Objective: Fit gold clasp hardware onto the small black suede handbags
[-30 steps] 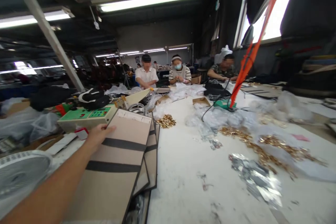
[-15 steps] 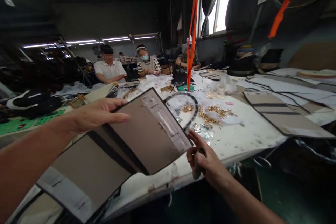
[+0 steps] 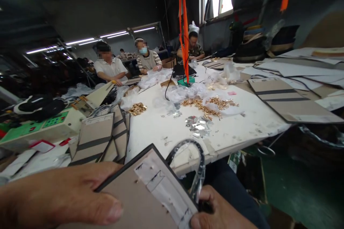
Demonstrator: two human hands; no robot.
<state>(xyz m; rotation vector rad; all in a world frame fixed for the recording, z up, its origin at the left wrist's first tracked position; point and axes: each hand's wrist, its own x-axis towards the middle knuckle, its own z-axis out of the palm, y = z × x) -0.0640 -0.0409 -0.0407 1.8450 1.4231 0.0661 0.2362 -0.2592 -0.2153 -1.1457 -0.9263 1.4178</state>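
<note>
My left hand (image 3: 64, 195) lies over a tan panel (image 3: 150, 193) with a dark edge and a taped white strip, thumb pressed on its face, holding it close to the camera. A plastic-wrapped black handle loop (image 3: 197, 164) rises from the panel's right end. My right hand (image 3: 220, 214) grips the panel's lower right corner near the base of that loop; its fingers are curled. A stack of like tan panels with black stripes (image 3: 104, 139) lies on the white table (image 3: 161, 128) beyond my left hand.
Piles of gold metal fittings (image 3: 206, 104) and foil scraps (image 3: 197, 126) are scattered on the table. A green-topped machine (image 3: 40, 128) stands at the left. An orange strap (image 3: 184, 25) hangs down. Three people sit at the far end. Another striped panel (image 3: 290, 102) lies right.
The panel has come off the stack and been drawn close to me. My right hand came into view and took hold near the handle loop. The view swung right and down.
</note>
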